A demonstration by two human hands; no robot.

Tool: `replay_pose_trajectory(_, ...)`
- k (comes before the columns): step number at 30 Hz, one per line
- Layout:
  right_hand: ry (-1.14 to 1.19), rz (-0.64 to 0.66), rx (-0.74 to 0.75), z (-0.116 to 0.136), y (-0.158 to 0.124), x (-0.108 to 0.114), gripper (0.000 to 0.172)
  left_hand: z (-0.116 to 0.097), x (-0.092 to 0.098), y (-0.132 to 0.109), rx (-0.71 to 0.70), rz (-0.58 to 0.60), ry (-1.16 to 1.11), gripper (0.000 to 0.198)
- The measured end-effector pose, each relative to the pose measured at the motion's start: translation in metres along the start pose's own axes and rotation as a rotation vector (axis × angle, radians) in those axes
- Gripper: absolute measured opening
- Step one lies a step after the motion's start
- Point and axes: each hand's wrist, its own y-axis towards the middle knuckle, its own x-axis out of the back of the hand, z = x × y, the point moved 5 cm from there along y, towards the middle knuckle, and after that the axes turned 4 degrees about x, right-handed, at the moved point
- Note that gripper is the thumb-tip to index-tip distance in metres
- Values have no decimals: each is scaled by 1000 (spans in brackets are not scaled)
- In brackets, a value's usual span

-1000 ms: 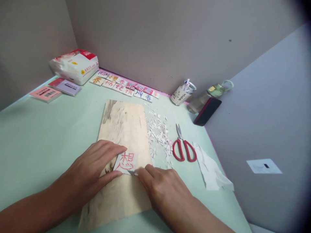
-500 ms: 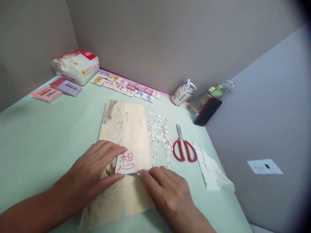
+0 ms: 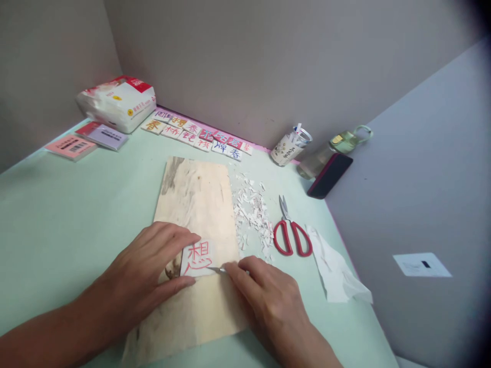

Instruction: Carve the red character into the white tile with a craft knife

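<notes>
A white square block (image 3: 198, 259) with a red hand-drawn character lies on a pale wooden board (image 3: 199, 199). My left hand (image 3: 148, 268) pins it there, thumb at the near edge and fingertips at the far edge. Between the closed fingers of my right hand (image 3: 268, 291) is a small craft knife (image 3: 218, 269), its handle mostly hidden. The blade points left and its tip meets the block at the lower right, by the last red stroke. White shavings (image 3: 251, 209) are scattered along the board's right side.
Red-handled scissors (image 3: 286, 230) and a crumpled tissue (image 3: 337, 273) lie right of the shavings. Several lettered blocks (image 3: 203, 135) line the back, beside a tissue pack (image 3: 118, 105) and small packets (image 3: 71, 146). A pen can (image 3: 289, 148), bottle (image 3: 318, 158) and phone (image 3: 330, 175) stand back right.
My right hand has shifted the knife slightly upward, from beside the block's lower edge onto its lower right part; more of the blade shows. The left hand keeps its hold.
</notes>
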Motion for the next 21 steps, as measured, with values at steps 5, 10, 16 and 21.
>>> replay_pose_trajectory(5,-57,4,15,3,3,2,29,-1,0,0,0,15,-6,37)
replay_pose_trajectory(10,-155,16,126,19,9,6,32,-3,2,1,-17,-9,-31,33)
replay_pose_trajectory(16,-147,20,115,19,7,5,29,-2,2,1,-44,-18,-8,35)
replay_pose_trajectory(21,-55,-3,45,14,3,2,31,-1,0,0,-14,8,-4,38)
